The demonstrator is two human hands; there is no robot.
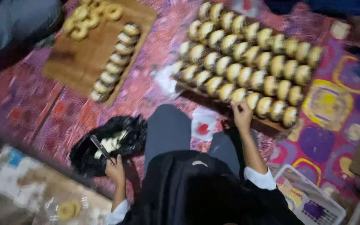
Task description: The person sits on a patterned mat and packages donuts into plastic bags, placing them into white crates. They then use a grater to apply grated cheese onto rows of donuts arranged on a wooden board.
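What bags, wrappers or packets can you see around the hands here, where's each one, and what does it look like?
Black plastic bag: on the mat by the left hand, crumpled, open, pale filling inside.
Clear wrapper: bottom left, transparent, holding one ring doughnut.
Small packet: beside the knee, near the right hand, white with a red patch.
Clear film: at the big board's left edge, crumpled.

filled pastry (239, 95), tray edge, knife (99, 146) tilted
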